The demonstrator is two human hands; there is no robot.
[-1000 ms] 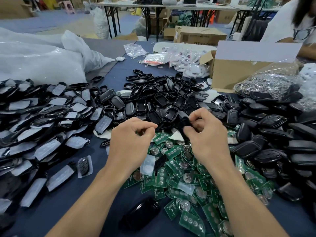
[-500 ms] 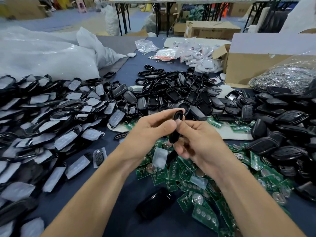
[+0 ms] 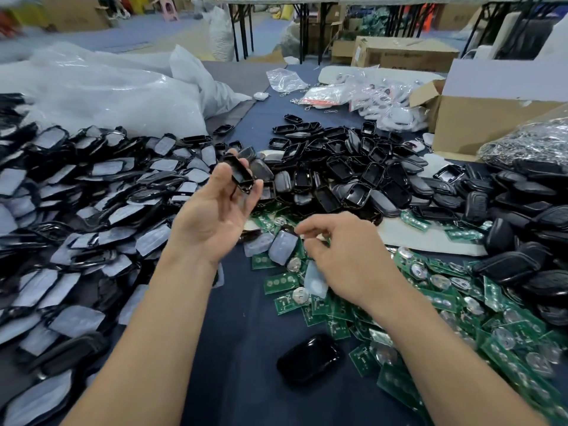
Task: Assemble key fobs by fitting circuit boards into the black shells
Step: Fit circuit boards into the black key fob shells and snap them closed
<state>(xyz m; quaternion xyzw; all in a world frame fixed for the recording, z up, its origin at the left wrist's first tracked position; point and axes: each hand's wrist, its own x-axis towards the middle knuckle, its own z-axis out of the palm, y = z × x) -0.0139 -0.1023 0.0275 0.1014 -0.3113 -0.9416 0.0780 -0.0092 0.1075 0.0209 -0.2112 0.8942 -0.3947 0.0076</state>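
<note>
My left hand (image 3: 215,222) is raised palm up and pinches an empty black shell (image 3: 239,175) between thumb and fingertips. My right hand (image 3: 347,262) hovers low over the heap of green circuit boards (image 3: 461,318), fingers loosely curled, with nothing visibly in them. A translucent button pad (image 3: 315,281) lies on the boards just under its thumb side. Behind both hands a pile of empty black shells (image 3: 338,173) covers the middle of the table.
Shells fitted with grey pads (image 3: 92,210) fill the left side. Black covers (image 3: 538,226) are heaped at the right. One glossy black fob (image 3: 309,358) lies between my forearms. An open carton (image 3: 479,118), a bag of metal rings (image 3: 528,142) and white plastic bags (image 3: 107,93) stand behind.
My hands have come apart. The left hand has kept the black shell and lifted it left and up; the right hand has let go and dropped toward the circuit boards.
</note>
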